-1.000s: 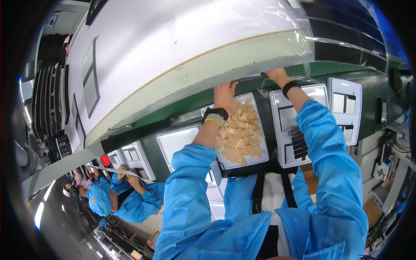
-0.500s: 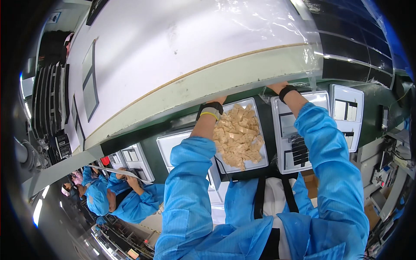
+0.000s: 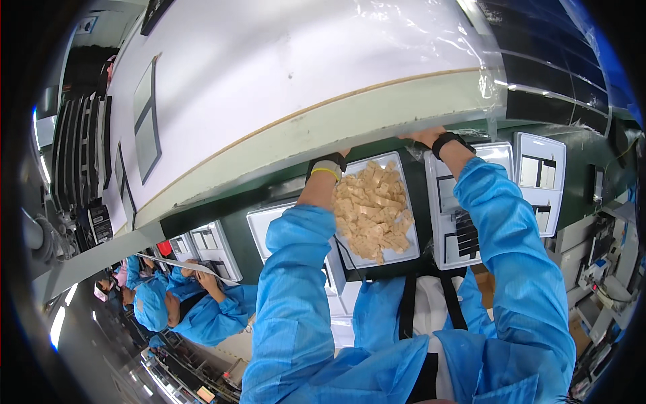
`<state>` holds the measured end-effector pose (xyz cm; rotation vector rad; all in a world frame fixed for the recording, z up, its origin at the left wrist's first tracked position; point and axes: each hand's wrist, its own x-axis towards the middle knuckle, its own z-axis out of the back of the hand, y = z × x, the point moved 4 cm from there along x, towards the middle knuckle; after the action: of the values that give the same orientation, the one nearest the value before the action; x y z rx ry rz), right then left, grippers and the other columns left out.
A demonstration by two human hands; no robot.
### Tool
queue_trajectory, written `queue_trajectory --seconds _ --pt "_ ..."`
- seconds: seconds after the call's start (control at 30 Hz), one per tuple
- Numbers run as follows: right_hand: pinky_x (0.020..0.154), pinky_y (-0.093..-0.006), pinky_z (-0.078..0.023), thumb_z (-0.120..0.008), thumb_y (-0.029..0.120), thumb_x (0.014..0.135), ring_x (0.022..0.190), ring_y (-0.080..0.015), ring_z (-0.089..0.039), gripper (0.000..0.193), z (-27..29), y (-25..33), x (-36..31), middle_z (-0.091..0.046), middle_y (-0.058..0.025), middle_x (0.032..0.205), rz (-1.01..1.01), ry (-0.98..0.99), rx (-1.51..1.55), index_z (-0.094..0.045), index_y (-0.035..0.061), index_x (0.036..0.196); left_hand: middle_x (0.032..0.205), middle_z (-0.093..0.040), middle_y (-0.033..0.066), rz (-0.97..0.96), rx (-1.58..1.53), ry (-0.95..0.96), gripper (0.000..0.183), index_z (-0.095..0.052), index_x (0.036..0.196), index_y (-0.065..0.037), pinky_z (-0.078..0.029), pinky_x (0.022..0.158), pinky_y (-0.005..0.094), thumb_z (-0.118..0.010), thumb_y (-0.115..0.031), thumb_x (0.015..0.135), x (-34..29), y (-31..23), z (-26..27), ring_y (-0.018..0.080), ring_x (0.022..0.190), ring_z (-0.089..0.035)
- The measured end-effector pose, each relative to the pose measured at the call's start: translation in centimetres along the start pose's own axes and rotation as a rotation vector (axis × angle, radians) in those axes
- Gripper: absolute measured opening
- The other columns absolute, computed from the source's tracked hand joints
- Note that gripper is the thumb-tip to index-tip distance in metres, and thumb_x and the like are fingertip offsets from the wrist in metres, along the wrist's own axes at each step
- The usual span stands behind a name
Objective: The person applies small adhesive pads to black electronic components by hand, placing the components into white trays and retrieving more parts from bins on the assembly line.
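Note:
Both my arms, in blue sleeves with black wristbands, reach forward to the edge of a raised white shelf [image 3: 323, 121]. Only the heel of my left hand [image 3: 344, 153] shows; its fingers are hidden beneath that edge. My right hand [image 3: 425, 137] is partly visible, with the fingertips covered by the same edge, so what either hand holds cannot be seen. Between my forearms lies a white tray [image 3: 408, 250] heaped with small tan pieces [image 3: 371, 210]. Under my right forearm sits another white tray [image 3: 437, 259] with dark-framed panels and black strips [image 3: 465, 234].
At right stands a white tray [image 3: 557, 145] of framed panels. Clear plastic film [image 3: 486, 87] hangs over the shelf's right end. Long framed panels [image 3: 146, 121] lie on the shelf's left. A co-worker in a blue cap [image 3: 151, 306] handles a flat panel at the lower left.
My right hand has shifted slightly left along the shelf edge, and less of my left hand shows. The whole view has moved a little. The trays look unchanged.

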<state>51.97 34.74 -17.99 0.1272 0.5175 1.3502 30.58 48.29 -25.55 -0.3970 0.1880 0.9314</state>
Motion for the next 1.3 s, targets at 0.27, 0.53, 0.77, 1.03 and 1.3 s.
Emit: queue_trajectory --seconds 0.27,0.53,0.77,1.03,1.3 --pt "0.1 -0.0496 -0.051 -0.087 0.039 0.075 0.118 -0.0398 -0.063 0.062 -2.0 0.0 0.2 -0.066 -0.0222 0.126 0.075 -0.123 -0.131 -0.068 0.001 0.119 0.151 -0.051 0.0205 -0.162 0.017 -0.019 0.086 -0.048 0.148 -0.006 -0.039 0.115 0.0493 -0.081 -0.051 0.081 -2.5 -2.2 2.1 0.0392 0.14 -0.047" --pt "0.109 -0.042 -0.041 -0.057 0.017 0.088 0.123 -0.028 -0.058 0.028 -4.1 3.4 0.0 -0.07 -0.0131 0.114 0.122 -0.277 -0.343 -0.078 0.0035 0.101 0.158 -0.038 0.0246 -0.173 0.109 0.011 0.086 -0.038 0.155 -0.004 -0.03 0.121 0.0523 -0.07 -0.051 0.091 -2.7 -1.6 1.7 0.0437 0.148 -0.033" --pt "0.108 -0.0463 -0.04 -0.06 0.019 0.086 0.121 -0.0322 -0.062 0.025 -5.8 7.5 2.7 -0.074 -0.0215 0.112 0.275 -0.257 -0.428 -0.081 0.0066 0.088 0.159 -0.032 0.0328 0.048 0.161 -0.102 0.074 -0.03 0.158 -0.003 -0.039 0.116 0.0513 -0.063 -0.032 0.098 -6.0 1.8 -1.2 0.0482 0.142 -0.042" --pt "0.089 -0.0415 -0.057 -0.062 0.012 0.082 0.104 -0.0314 -0.07 0.019 -8.0 4.8 2.5 -0.073 -0.0192 0.104 0.3 -0.396 -0.55 -0.078 0.0033 0.085 0.144 -0.06 0.0193 -0.083 -0.609 -0.329 0.044 -0.055 0.141 -0.003 -0.045 0.111 0.0396 -0.06 -0.001 0.098 -26.3 3.2 10.3 0.0374 0.134 -0.056" --pt "0.103 -0.0467 -0.052 -0.07 0.02 0.088 0.121 -0.0354 -0.063 0.025 -3.1 8.8 -2.3 -0.067 -0.0164 0.133 0.24 -0.032 0.07 -0.078 0.0056 0.106 0.162 -0.034 0.0195 0.218 -0.091 -0.089 0.078 -0.052 0.145 -0.013 -0.035 0.118 0.0518 -0.084 -0.009 0.074 -44.7 12.2 1.2 0.0412 0.148 -0.035"
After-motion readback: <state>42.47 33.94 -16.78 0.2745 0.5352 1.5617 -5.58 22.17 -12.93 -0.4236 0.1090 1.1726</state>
